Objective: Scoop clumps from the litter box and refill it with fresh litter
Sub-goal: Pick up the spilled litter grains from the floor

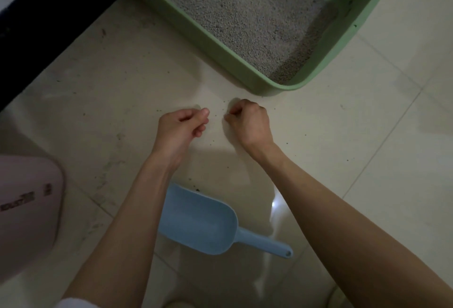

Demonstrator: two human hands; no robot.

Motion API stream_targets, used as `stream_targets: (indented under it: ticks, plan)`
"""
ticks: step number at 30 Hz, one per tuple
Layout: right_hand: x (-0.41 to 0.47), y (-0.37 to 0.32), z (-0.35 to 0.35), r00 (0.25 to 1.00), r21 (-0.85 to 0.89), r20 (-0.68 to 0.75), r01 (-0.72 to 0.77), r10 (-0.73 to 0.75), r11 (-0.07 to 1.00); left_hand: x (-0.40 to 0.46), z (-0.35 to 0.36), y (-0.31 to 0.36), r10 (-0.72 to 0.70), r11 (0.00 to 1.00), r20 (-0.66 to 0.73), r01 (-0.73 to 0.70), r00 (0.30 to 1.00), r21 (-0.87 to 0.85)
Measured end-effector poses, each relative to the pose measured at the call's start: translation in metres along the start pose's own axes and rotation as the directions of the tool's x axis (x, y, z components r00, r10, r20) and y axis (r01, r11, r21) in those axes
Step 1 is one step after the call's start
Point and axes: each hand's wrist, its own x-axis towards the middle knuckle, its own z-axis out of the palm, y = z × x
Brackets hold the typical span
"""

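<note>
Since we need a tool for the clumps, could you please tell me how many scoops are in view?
1. The blue scoop lies on the floor, partly under the left forearm, handle pointing right. Others may be outside the frame.

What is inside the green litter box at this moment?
The green litter box holds grey litter, darker along its right wall. No scoop is in it. The box's far end is out of frame, and anything buried cannot be seen.
</note>
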Motion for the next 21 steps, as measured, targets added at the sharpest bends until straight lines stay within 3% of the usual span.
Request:
stream_targets:
  ticks: [6, 7, 9, 10, 12, 13, 15, 18, 21]
  plan:
    - [-0.002, 0.0, -0.001, 0.999, -0.057, 0.019, 0.048, -0.047, 0.997, 0.003, -0.006, 0.005, -0.104, 0.984, 0.069, 0.113, 0.992, -0.139]
    - [-0.003, 0.001, -0.001, 0.999, 0.019, -0.003, 0.032, -0.032, 0.999, 0.004, -0.005, 0.006, -0.116, 0.983, 0.059, 0.123, 0.992, -0.135]
    - [-0.007, 0.006, -0.007, 0.996, 0.384, 0.003, -0.079, 0.085, 0.92, 0.008, 0.0, 0.008, -0.102, 0.993, 0.006, 0.102, 0.995, -0.063]
    - [-0.01, 0.01, -0.012, 0.986, 0.608, 0.074, -0.165, 0.152, 0.776, 0.011, 0.004, 0.007, -0.057, 0.998, -0.036, 0.059, 0.998, 0.036]
    - [-0.015, 0.016, -0.024, 0.932, 0.879, 0.315, -0.357, 0.177, 0.316, 0.017, 0.013, 0.005, 0.099, 0.943, -0.091, -0.064, 0.991, 0.327]
    - [-0.016, 0.02, -0.029, 0.895, 0.891, 0.422, -0.439, 0.145, 0.114, 0.018, 0.018, 0.005, 0.183, 0.88, -0.091, -0.122, 0.979, 0.458]
    - [-0.015, 0.028, -0.037, 0.862, 0.865, 0.501, -0.494, 0.077, -0.092, 0.022, 0.028, 0.005, 0.298, 0.764, -0.044, -0.211, 0.953, 0.609]
    - [-0.014, 0.034, -0.042, 0.887, 0.889, 0.456, -0.45, 0.066, -0.087, 0.03, 0.04, 0.003, 0.389, 0.652, 0.037, -0.303, 0.921, 0.695]
    - [-0.014, 0.039, -0.042, 0.909, 0.908, 0.407, -0.413, 0.09, 0.072, 0.037, 0.045, 0.001, 0.437, 0.6, 0.056, -0.337, 0.898, 0.726]
